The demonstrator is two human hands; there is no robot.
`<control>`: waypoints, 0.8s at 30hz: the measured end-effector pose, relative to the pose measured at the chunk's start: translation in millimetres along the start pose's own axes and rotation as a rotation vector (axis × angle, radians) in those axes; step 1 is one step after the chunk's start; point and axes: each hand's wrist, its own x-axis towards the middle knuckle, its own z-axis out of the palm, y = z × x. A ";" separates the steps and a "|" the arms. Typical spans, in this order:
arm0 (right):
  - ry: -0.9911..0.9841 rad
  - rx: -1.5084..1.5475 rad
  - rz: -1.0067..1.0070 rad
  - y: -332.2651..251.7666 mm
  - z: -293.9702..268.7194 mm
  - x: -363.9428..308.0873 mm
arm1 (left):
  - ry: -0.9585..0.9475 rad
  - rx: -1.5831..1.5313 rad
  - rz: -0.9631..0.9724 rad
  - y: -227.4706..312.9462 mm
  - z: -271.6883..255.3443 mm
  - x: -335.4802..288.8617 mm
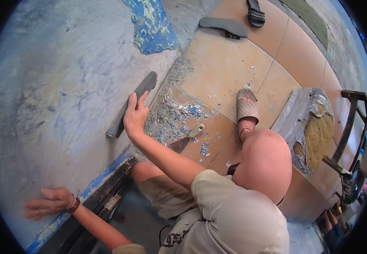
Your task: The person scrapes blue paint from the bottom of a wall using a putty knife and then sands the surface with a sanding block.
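Note:
My right hand (pixel 136 117) presses a long, dark grey block (pixel 146 86) with a rounded upper end against the scraped wall (pixel 65 106). The fingers lie over the block's edge and the thumb side is toward its upper part. Lower left, my left hand (pixel 50 203), a brown bracelet at its wrist, is stretched out by the wall with its fingers apart. It is slightly blurred and holds nothing; whether it touches the surface I cannot tell. A putty knife (pixel 196 130) with a pale handle lies on the floor among paint flakes (pixel 192 111), below my right forearm.
Blue paint (pixel 151 27) remains on the upper wall. A dark frame with chipped blue edging (pixel 103 186) runs beside my left arm. On the tiles are a loose slipper (pixel 223 27), another slipper (pixel 256 16), an opened sack of tan material (pixel 318 135) and a dark-legged stand (pixel 348 122).

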 end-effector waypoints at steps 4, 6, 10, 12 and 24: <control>0.108 -0.097 0.045 -4.5 -25.3 103.2 | 0.011 -0.031 0.031 2.5 7.9 -11.5; 0.176 0.024 0.096 -25.5 -23.2 110.4 | 0.004 -0.017 0.030 3.1 13.2 -16.0; -0.023 0.050 -0.124 -48.8 14.7 -41.8 | 0.019 0.050 0.140 -20.2 0.2 0.4; -0.039 0.182 0.137 -76.2 1.7 4.6 | -0.015 0.091 0.194 -21.2 -0.4 -10.4; 0.076 0.072 0.107 54.3 -8.7 32.3 | -0.052 -0.044 0.022 3.5 0.6 -8.6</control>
